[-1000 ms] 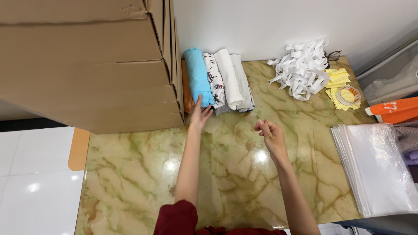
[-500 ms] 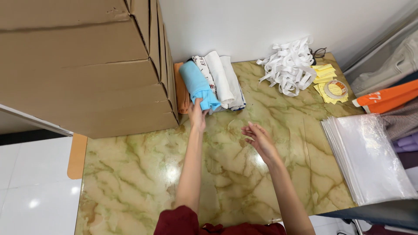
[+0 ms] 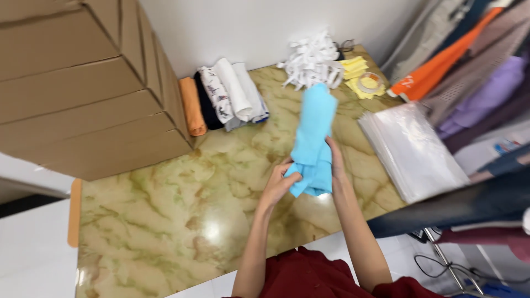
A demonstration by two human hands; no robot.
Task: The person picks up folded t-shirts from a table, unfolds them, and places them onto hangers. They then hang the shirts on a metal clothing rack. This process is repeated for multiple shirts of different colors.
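Note:
A light blue rolled garment (image 3: 314, 138) is held above the marbled green tabletop (image 3: 165, 209), partly unrolled, its long end pointing away from me. My left hand (image 3: 279, 185) grips its lower left corner. My right hand (image 3: 335, 163) holds it from the right side, fingers along the cloth. Both hands are near the table's middle, in front of my dark red top.
Rolled garments, orange (image 3: 191, 105), dark, patterned and white (image 3: 234, 88), lie by the wall beside stacked cardboard boxes (image 3: 83, 83). A stack of clear plastic bags (image 3: 411, 149) lies at right. White strips (image 3: 312, 60), yellow items and a tape roll (image 3: 369, 83) sit at the back. Hanging clothes at right.
My left hand took the blue roll from the row by the boxes and brought it to the table's middle. My right hand has joined it on the cloth, which is loosening.

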